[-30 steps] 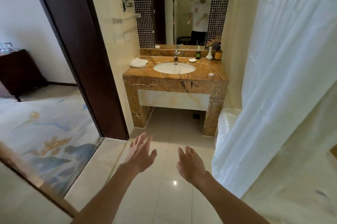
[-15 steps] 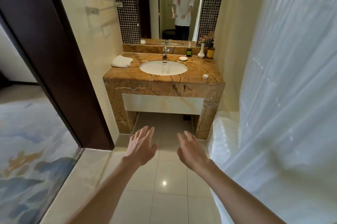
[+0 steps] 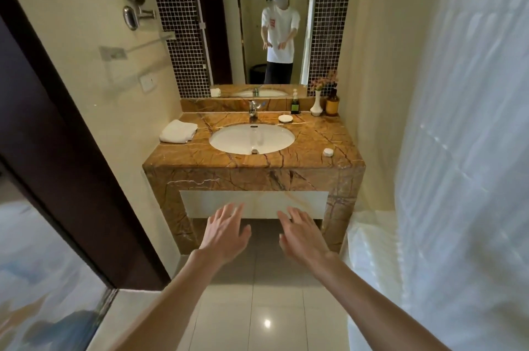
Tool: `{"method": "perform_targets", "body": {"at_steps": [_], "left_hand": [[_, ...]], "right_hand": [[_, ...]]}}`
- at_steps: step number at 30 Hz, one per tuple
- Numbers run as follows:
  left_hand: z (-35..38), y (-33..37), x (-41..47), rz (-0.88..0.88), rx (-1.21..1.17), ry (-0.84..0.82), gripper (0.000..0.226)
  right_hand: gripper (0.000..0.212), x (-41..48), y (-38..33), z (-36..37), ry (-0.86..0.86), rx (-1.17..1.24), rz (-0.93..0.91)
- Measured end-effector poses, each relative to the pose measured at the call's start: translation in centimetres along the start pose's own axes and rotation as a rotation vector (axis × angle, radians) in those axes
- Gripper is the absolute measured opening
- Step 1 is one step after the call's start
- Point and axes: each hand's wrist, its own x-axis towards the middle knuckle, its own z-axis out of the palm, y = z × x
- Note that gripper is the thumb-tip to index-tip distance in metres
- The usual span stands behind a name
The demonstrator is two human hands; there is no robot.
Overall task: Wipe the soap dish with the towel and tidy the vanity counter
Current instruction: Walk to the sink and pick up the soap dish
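While both hands hang empty short of the bench (image 3: 315, 144), left hand (image 3: 226, 233) and right hand (image 3: 303, 236) fingers spread: towel (image 3: 178, 131) far left, soap dish (image 3: 285, 118) behind basin (image 3: 252, 139). Risk: reaching across could clip vase (image 3: 316, 104), bottles nearby.

Marble counter (image 3: 312, 139) bears towel (image 3: 178, 131) (folded), perhaps soap dish (image 3: 285, 118).

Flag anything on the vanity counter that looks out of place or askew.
One item stands out: a small white round object sits alone near the counter's front right edge, apart from the soap dish and bottles at the back. The folded towel lies neatly at left. Nothing spilled.
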Motion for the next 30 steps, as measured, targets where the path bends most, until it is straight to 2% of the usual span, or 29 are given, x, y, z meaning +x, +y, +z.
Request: {"method": "perform_targets", "body": {"at_steps": [8,13,23,30], "left_hand": [[0.7,-1.7,11.6,0.022,0.012,-0.011,0.064],[1.5,-2.5,19.6,0.080,0.021,-0.007,0.062],[3.0,-2.7,34.2,0.199,0.030,-0.059,0.053],[6.3,-1.5,42.3,0.215,0.044,-0.134,0.060]], "right_hand": [[0.045,9.8,3.9,1.3,0.009,-0.068,-0.028],[0.054,16.6,6.5,1.9,0.023,-0.100,-0.015],[0.054,27.4,12.5,2.8,0.003,-0.158,0.113],[0.052,31.9,16.8,4.6,-0.010,-0.117,0.175]]}}
